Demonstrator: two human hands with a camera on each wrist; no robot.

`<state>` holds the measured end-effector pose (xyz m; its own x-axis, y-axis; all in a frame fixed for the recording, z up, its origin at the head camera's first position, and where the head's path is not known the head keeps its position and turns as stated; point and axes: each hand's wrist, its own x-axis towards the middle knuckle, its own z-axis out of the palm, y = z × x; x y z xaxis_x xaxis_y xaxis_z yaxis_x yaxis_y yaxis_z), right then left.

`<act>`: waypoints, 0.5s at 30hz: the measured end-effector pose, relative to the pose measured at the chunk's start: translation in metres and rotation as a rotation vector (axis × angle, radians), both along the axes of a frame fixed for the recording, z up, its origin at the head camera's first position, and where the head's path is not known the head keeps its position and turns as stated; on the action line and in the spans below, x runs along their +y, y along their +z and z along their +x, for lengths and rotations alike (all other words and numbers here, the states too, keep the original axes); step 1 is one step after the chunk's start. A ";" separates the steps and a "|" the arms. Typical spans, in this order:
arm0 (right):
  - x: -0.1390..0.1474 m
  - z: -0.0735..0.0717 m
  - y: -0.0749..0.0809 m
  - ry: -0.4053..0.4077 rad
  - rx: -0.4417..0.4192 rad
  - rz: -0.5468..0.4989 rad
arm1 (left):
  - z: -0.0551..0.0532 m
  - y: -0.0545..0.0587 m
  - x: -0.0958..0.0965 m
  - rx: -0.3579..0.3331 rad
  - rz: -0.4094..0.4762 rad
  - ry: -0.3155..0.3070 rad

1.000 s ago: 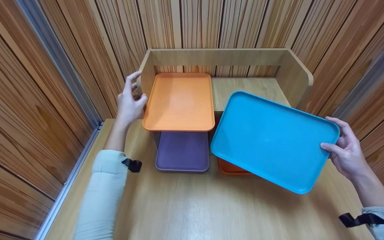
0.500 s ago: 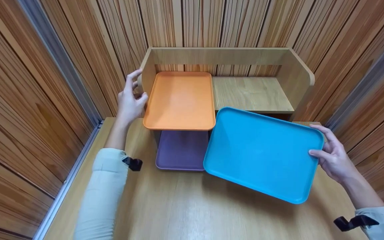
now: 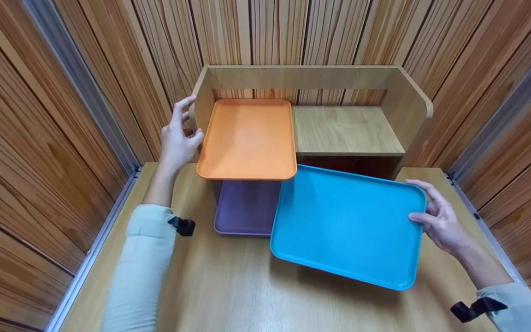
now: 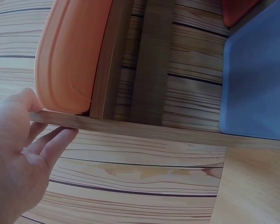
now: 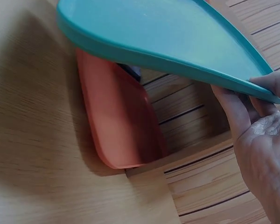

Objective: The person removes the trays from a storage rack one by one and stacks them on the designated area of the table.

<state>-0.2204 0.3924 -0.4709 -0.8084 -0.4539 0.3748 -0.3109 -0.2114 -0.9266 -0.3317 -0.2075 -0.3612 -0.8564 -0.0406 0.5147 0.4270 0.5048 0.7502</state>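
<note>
My right hand (image 3: 440, 223) pinches a blue rectangular tray (image 3: 348, 226) by its right end, thumb on top and fingers beneath. The blue tray is tilted, held above the tabletop in front of a wooden desktop shelf (image 3: 348, 129). My left hand (image 3: 180, 138) grips the front edge of the shelf's left side panel; in the left wrist view the thumb and fingers (image 4: 58, 147) lie on opposite faces of it. Beside this hand an orange tray (image 3: 249, 138) lies on the upper shelf board. A purple tray (image 3: 247, 207) sits below, its right part covered by the blue tray.
An orange-red tray (image 5: 116, 112) stands under the right half of the shelf, visible beneath the blue tray in the right wrist view. The shelf stands on a light wooden table (image 3: 228, 286). Wood-patterned walls (image 3: 274, 32) close in the back and both sides.
My right hand has carried the blue tray left and toward the front, so it now overlaps the purple tray and uncovers more of the upper board. The left hand stays at the side panel.
</note>
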 end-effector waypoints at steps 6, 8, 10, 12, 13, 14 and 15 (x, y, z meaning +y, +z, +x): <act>-0.013 0.000 -0.010 0.012 -0.054 0.032 | -0.001 -0.002 -0.001 -0.030 0.024 -0.010; -0.017 0.000 -0.013 0.025 -0.066 0.052 | -0.002 -0.003 -0.001 -0.038 0.027 -0.009; -0.021 0.001 -0.017 0.041 -0.078 0.072 | -0.002 -0.003 -0.001 -0.041 0.030 -0.008; -0.024 0.001 -0.021 0.059 -0.092 0.085 | -0.002 -0.002 -0.001 -0.040 0.034 -0.009; -0.025 0.002 -0.024 0.069 -0.099 0.089 | -0.002 -0.002 -0.001 -0.041 0.036 -0.011; -0.026 0.002 -0.026 0.080 -0.107 0.090 | -0.002 -0.002 -0.001 -0.041 0.036 -0.011; -0.028 0.003 -0.028 0.092 -0.113 0.090 | -0.002 -0.001 -0.001 -0.043 0.037 -0.013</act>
<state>-0.2176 0.3648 -0.4988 -0.7969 -0.5552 0.2380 -0.1866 -0.1483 -0.9712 -0.3338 -0.2081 -0.3625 -0.8783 -0.0479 0.4757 0.4001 0.4711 0.7861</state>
